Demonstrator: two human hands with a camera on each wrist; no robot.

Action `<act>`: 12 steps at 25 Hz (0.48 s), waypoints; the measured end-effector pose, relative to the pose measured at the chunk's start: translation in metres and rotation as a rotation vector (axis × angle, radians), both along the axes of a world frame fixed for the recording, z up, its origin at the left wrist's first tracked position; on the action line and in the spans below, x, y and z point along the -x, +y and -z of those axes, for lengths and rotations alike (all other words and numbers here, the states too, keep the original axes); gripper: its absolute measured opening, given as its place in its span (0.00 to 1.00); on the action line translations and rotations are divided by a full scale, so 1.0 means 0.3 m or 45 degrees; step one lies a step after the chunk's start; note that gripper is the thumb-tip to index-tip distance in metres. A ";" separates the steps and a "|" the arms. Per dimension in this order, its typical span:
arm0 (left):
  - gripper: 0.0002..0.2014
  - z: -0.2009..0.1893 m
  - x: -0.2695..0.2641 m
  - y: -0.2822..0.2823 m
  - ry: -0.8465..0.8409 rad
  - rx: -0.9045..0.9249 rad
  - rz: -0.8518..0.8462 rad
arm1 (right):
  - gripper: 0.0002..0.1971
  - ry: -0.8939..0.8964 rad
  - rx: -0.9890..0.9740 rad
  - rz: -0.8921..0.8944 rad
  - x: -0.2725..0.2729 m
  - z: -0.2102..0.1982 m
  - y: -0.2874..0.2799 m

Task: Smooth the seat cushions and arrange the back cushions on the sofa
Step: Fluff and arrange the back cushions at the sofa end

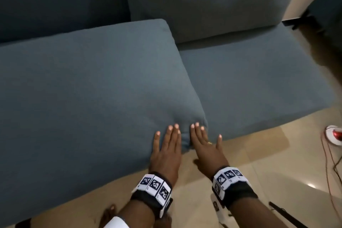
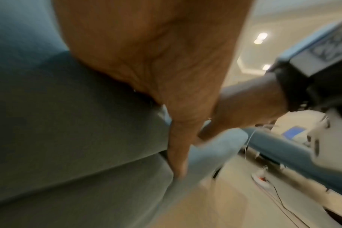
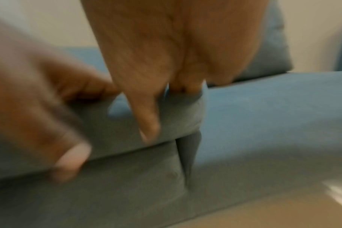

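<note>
Seat cushion [image 1: 88,87] under both flat hands

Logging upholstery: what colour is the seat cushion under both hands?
The seat cushion is plain muted blue-grey, unpatterned; clearest in the head view.

A thick blue-grey seat cushion [image 1: 88,87] lies flat on the sofa [image 1: 259,87], its fabric smooth but puckered at the front right corner. Right of this cushion the sofa's base lies bare and lower. Behind the cushion one back cushion [image 1: 61,0] leans upright; a lighter back cushion [image 1: 209,2] stands right of it.
</note>
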State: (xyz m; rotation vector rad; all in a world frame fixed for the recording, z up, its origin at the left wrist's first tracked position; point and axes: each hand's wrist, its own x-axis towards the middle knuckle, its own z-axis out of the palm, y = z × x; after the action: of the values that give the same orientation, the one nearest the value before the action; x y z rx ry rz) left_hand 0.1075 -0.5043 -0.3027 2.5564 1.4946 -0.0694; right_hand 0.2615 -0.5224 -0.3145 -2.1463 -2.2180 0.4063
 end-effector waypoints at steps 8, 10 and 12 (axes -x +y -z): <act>0.48 0.028 -0.025 -0.020 -0.102 0.044 0.111 | 0.53 0.327 0.280 0.260 -0.037 0.022 -0.006; 0.42 0.134 0.105 -0.060 0.002 0.257 0.329 | 0.58 0.280 0.774 0.363 -0.031 0.090 -0.088; 0.25 0.172 0.222 -0.125 0.054 0.445 0.433 | 0.44 0.312 0.641 0.592 -0.006 0.094 -0.124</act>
State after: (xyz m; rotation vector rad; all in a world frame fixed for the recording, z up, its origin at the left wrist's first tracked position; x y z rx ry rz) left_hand 0.0410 -0.5417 -0.3545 2.4943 0.9420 -0.3943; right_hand 0.2632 -0.5595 -0.3427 -2.5626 -1.5334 1.2152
